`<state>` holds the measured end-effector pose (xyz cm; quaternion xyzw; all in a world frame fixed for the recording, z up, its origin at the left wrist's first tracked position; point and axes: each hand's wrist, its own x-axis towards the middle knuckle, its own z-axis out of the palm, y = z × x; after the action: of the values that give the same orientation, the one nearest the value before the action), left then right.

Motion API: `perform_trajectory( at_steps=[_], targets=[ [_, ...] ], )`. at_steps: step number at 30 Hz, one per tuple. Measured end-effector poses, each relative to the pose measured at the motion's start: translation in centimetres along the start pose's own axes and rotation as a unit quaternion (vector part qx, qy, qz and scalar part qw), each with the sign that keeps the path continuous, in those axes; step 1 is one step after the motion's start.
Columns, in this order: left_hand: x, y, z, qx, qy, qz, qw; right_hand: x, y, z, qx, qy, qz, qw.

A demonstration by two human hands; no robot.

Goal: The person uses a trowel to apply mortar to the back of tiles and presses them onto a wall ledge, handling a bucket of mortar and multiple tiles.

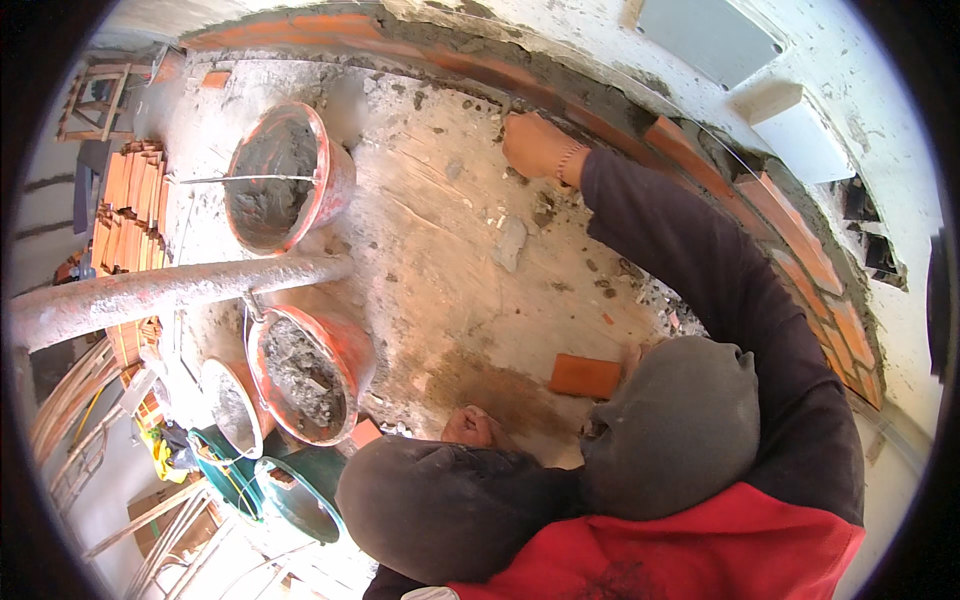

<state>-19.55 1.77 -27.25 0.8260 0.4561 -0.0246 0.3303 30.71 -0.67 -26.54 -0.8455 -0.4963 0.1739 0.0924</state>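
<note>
In the head view, the right hand (540,147), its wrist ringed by a thin reddish patterned bracelet (568,163), is at the upper centre of the frame, fingers curled in; whether they close on anything cannot be told. Just beside it, a low course of flat, rough orange bricks (692,155) set in wet grey mortar (602,105) curves from the upper left to the right edge. The left hand cannot be made out, so its state cannot be told.

At the bottom, a red cloth garment (700,545) bears a dark printed design, too unclear to read. Just beyond the dark fabric-covered knees (670,430), a smooth rectangular orange brick (583,376) lies on the dusty, mortar-spotted floor (430,250).

Left of centre, a round orange-red bucket (337,180) holds smooth grey mortar; below the scuffed, round pole (200,292), a second orange-red bucket (357,350) holds lumpier mix. Stacked orange bricks (130,205) fill the far left.
</note>
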Motion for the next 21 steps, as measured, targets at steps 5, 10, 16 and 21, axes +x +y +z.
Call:
perform_trajectory(
  at_steps=[5,10,16,21],
  targets=[
    [-0.2,-3.4,0.5,-0.015,0.039,0.043,0.998,0.1,-3.0,-0.7,0.167,0.077,0.125,0.975],
    [0.3,-0.5,1.1,0.001,0.022,0.024,0.999,4.2,2.9,1.4,0.034,0.036,0.05,0.998],
    [0.0,-0.9,0.6,0.014,0.068,0.034,0.997,4.1,-3.3,-0.1,0.166,0.06,0.041,0.983],
    [0.0,-3.3,1.4,-0.009,0.085,0.115,0.99,0.8,-0.9,1.2,0.128,0.075,0.112,0.983]
  ],
)
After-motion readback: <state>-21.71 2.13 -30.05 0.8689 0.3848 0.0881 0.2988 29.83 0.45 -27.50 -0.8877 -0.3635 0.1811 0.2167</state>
